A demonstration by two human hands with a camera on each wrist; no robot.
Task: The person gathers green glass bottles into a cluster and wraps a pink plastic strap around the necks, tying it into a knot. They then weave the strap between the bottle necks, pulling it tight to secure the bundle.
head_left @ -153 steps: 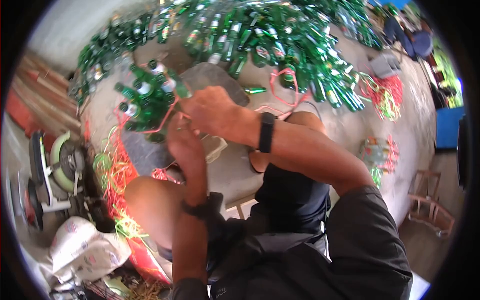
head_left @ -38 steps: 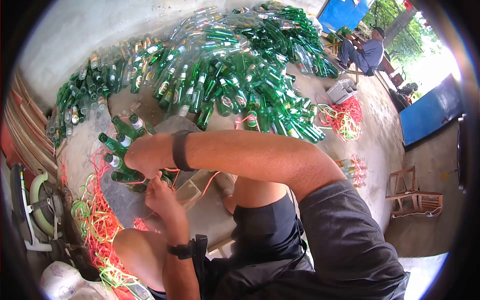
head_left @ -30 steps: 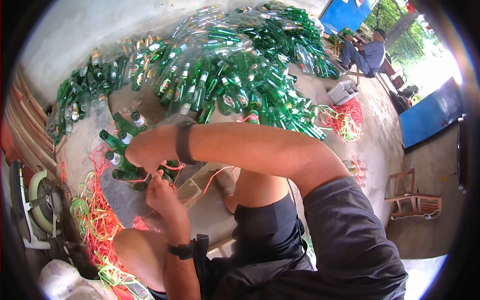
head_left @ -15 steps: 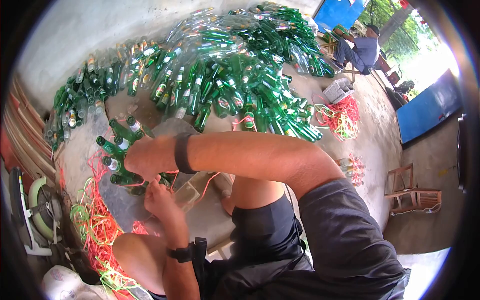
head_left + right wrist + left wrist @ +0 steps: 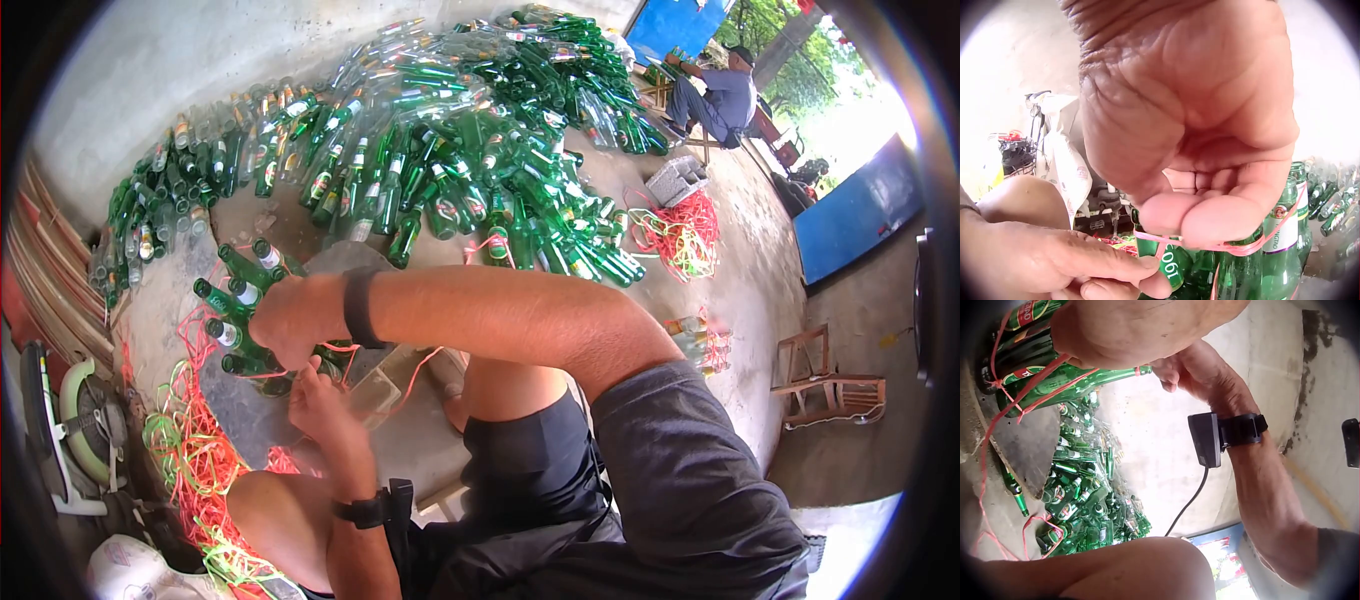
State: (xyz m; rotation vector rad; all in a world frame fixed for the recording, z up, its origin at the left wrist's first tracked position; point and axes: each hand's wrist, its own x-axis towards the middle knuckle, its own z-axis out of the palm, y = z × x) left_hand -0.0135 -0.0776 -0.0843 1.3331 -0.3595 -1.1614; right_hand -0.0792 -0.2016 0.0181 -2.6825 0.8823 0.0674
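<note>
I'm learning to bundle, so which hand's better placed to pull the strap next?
Probably the left hand: it seems to pinch the pink strap beside the green bottles, while the right hand is above them.

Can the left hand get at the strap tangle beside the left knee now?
Probably yes, once free: nothing seems to stand between the left hand and the strap tangle across the dark slab. For now, it appears to pinch the pink strap at the green bottles.

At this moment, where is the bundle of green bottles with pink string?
In the head view, the bundle is left of centre, beside the right hand, with the left hand at its lower right.
</note>
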